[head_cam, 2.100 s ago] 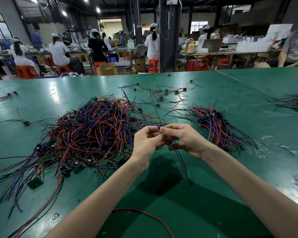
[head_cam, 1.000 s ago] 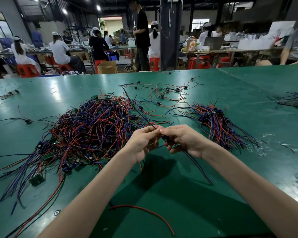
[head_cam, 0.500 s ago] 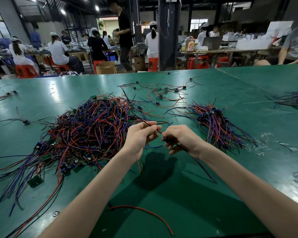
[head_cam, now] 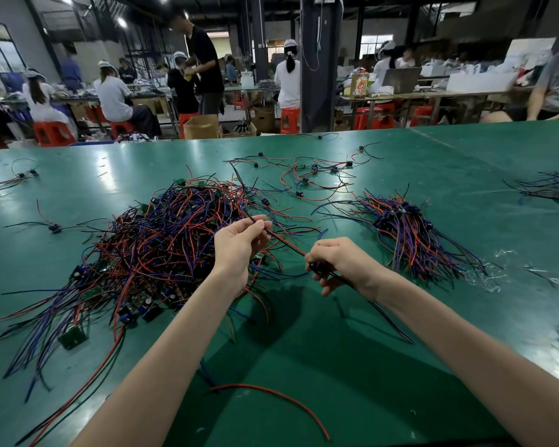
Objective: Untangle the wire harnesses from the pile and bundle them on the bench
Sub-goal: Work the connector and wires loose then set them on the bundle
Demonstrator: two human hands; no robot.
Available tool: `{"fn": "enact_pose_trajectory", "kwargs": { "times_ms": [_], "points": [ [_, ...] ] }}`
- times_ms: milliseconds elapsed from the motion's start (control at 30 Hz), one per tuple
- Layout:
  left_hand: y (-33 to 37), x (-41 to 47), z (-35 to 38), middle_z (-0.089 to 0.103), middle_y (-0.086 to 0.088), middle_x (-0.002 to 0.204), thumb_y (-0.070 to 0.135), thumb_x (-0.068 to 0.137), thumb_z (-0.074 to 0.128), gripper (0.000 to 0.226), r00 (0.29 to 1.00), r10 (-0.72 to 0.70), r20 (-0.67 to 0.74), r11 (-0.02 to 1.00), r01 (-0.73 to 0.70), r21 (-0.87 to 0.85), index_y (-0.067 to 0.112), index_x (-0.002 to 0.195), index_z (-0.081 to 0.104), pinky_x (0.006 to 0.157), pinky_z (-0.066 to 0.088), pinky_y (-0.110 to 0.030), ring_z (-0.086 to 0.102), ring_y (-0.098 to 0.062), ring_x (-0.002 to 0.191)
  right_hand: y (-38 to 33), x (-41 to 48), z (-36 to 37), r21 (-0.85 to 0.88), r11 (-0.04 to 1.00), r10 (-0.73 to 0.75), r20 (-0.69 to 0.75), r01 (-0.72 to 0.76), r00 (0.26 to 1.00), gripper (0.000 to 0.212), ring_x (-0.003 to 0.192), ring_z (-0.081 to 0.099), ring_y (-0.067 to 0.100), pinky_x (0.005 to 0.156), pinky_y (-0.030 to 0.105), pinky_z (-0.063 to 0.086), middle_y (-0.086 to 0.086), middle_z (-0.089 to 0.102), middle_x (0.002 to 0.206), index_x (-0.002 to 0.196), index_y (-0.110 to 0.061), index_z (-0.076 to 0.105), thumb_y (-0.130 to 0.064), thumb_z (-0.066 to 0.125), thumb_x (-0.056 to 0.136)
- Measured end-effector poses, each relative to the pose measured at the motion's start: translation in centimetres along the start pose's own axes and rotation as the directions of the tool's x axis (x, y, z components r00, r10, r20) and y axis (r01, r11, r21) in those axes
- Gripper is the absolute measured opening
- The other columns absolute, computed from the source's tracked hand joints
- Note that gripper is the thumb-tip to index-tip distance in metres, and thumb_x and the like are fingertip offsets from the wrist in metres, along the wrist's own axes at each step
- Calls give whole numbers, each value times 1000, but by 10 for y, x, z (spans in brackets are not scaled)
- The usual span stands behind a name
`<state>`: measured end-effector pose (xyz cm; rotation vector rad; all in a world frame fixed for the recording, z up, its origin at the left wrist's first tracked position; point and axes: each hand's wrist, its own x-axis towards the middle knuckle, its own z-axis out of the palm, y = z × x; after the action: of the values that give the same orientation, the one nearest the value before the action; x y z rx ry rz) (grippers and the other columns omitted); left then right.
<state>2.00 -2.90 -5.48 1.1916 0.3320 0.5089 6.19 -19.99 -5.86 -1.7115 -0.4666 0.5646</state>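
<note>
A big tangled pile of red, blue and black wire harnesses (head_cam: 149, 250) lies on the green bench (head_cam: 336, 366), left of centre. A tidier bundle of harnesses (head_cam: 410, 233) lies to the right. One harness (head_cam: 286, 243) is stretched taut between my hands above the bench. My left hand (head_cam: 239, 245) pinches its wires at the pile's right edge. My right hand (head_cam: 339, 264) grips its other end, and the loose wire tails trail down past my wrist toward me.
Loose single harnesses (head_cam: 307, 179) lie scattered behind the pile. A stray red wire (head_cam: 271, 396) lies near the front edge. More wires (head_cam: 552, 187) sit at the far right, a few (head_cam: 17, 177) at the far left. Clear plastic scraps (head_cam: 494, 279) lie right of the bundle. People work at benches behind.
My hands have drawn apart, the left toward the pile and the right toward me, stretching the harness between them.
</note>
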Motion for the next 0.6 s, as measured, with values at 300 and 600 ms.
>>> {"fn": "enact_pose_trajectory", "kwargs": {
  "times_ms": [300, 600],
  "points": [
    [-2, -1, -1, 69, 4, 60, 13, 99, 50, 24, 998, 23, -65, 1000, -24, -8, 5, 84, 68, 52, 53, -16, 61, -3, 51, 0, -1, 2, -32, 999, -17, 20, 17, 1000, 22, 45, 48, 16, 40, 24, 46, 7, 54, 57, 63, -10, 57, -7, 55, 85],
    [1, 2, -3, 68, 0, 58, 20, 100, 46, 32, 983, -141, -119, 984, 126, -124, 4, 80, 65, 46, 50, -17, 54, -6, 42, 3, 0, 1, -60, 998, -22, 15, 23, 1000, 24, 50, 49, 19, 39, 24, 46, 12, 56, 65, 61, -11, 57, -7, 55, 84]
  ]
}}
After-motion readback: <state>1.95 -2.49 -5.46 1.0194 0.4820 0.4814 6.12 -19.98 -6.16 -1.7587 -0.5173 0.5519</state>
